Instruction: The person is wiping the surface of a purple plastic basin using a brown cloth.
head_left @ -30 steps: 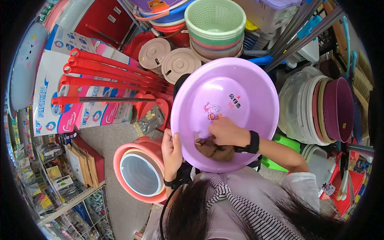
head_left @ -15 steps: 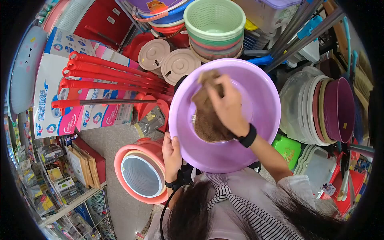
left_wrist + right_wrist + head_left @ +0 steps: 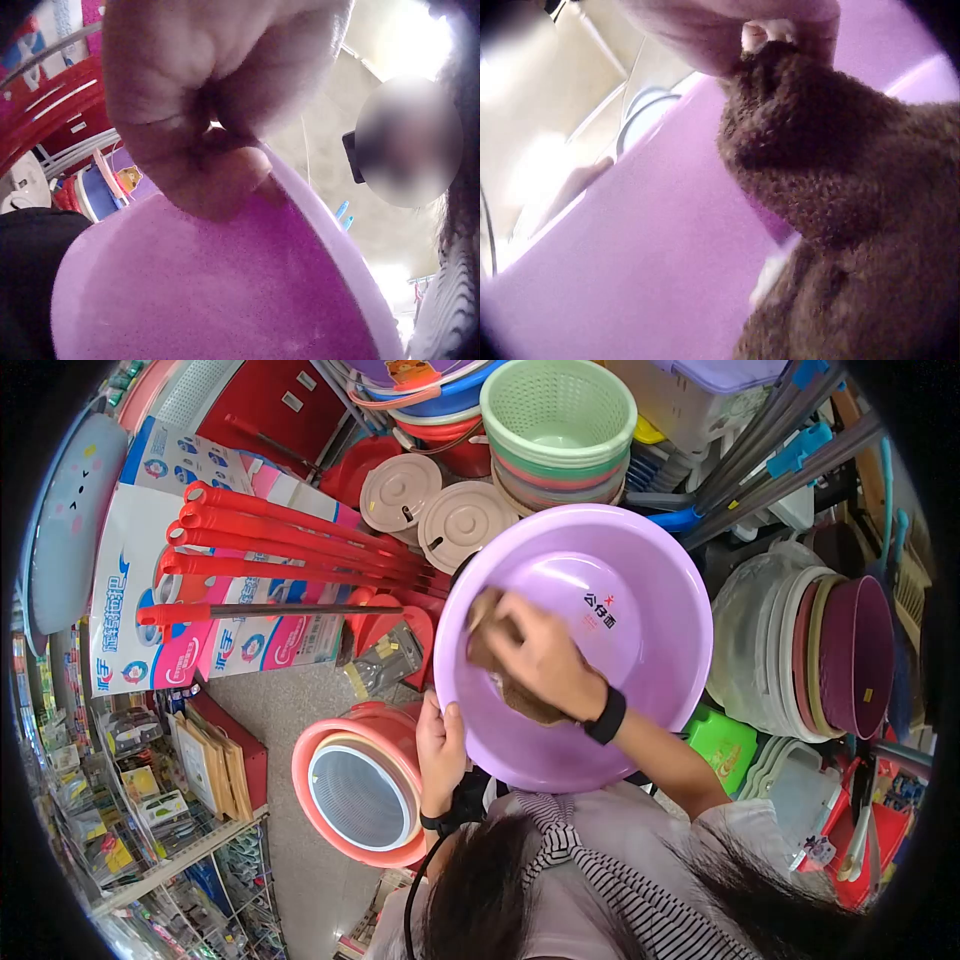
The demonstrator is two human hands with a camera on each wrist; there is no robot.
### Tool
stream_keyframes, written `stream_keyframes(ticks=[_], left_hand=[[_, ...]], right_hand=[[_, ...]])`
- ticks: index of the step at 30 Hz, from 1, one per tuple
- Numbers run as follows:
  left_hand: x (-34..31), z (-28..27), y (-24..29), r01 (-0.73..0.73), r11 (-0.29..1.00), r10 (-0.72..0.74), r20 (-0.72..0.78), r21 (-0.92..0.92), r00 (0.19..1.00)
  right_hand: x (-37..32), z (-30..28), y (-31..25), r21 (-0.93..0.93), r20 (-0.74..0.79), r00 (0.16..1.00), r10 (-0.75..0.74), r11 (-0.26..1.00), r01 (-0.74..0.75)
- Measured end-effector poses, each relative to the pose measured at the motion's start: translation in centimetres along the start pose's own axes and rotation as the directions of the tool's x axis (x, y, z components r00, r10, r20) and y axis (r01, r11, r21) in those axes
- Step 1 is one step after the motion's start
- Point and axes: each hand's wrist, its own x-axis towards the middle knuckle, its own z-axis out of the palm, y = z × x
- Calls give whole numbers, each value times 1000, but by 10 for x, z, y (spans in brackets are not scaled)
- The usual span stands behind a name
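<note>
A purple basin (image 3: 640,690) is tilted in front of the person's body in the head view. The left hand (image 3: 440,745) grips its rim at the lower left; in the left wrist view the fingers of that hand (image 3: 217,97) curl over the basin's edge (image 3: 330,225). Inside the basin the right hand (image 3: 545,655), somewhat blurred, pinches a brown cloth (image 3: 482,645) against the left inner wall. The right wrist view shows the bunched cloth (image 3: 817,150) hanging from the right hand's (image 3: 742,34) fingers, next to the purple wall.
Red-handled poles (image 3: 290,565) and printed boxes stand at the left. Nested baskets (image 3: 360,795) sit on the floor at lower left, green baskets (image 3: 560,410) behind the basin. Stacked buckets (image 3: 850,650) and a green plastic item (image 3: 720,745) are at the right.
From the basin's lower part, the right hand lifted the cloth up and then moved it to the left inner wall. The left hand keeps its hold on the rim.
</note>
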Motion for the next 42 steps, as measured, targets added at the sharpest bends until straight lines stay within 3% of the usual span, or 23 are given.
stream_keyframes(ticks=[1,3,6,9,11,13,16,17,19,20,22,25,27,28,29,31,34,37,42], left_hand=[[2,0,2,15,1000,-15,15,-18,1000],[5,-1,7,36,999,-36,-2,-5,999],[4,-6,-1,39,999,-39,3,10,999],[-1,-9,-8,41,999,-41,19,2,999],[-1,-9,-10,49,999,-49,11,-10,999],[-1,-7,-11,47,998,-46,37,-29,998],[2,-5,-5,39,999,-40,37,36,999],[6,-4,0,43,998,-44,39,36,998],[14,-3,11,34,998,-37,70,49,997],[15,-4,11,32,998,-35,69,49,997],[16,-4,7,-53,997,49,84,49,995],[11,-7,4,35,999,-36,117,8,992],[8,-7,4,22,1000,-24,109,20,994],[6,-6,4,11,1000,-14,96,29,995],[4,-6,1,9,999,-12,91,30,996],[3,-4,-4,40,999,-39,67,-16,997],[4,-1,-5,-9,1000,9,57,11,998],[3,1,2,26,999,-25,75,-19,997],[4,2,9,23,998,-18,105,-50,994]], right_hand=[[-8,4,-6,-8,180,980,87,996,-87],[-24,15,-3,8,259,961,-95,995,96],[-20,6,2,-18,283,952,-120,991,131],[9,-2,10,-114,-131,991,19,993,-34],[23,-15,19,-160,-272,961,-51,987,8],[19,-13,18,-133,-299,953,-46,991,6],[10,2,8,-81,-93,990,105,990,-112],[3,12,11,-27,-30,999,32,999,-33],[-13,16,-3,-35,208,972,107,994,-101],[-17,17,0,-34,208,972,104,994,-99],[-23,16,9,35,275,961,-39,999,31],[-12,9,15,-125,179,983,-27,991,50],[6,-5,18,-243,-1,997,72,967,-70],[17,-11,29,-333,-106,994,-8,943,-28],[23,-22,36,-410,-135,989,55,906,-107],[27,-30,47,-475,-136,986,-101,879,25],[22,-21,44,-555,-130,985,-114,831,23],[22,-15,41,-619,-49,999,8,785,-37],[25,-4,40,-589,71,997,14,808,30]])
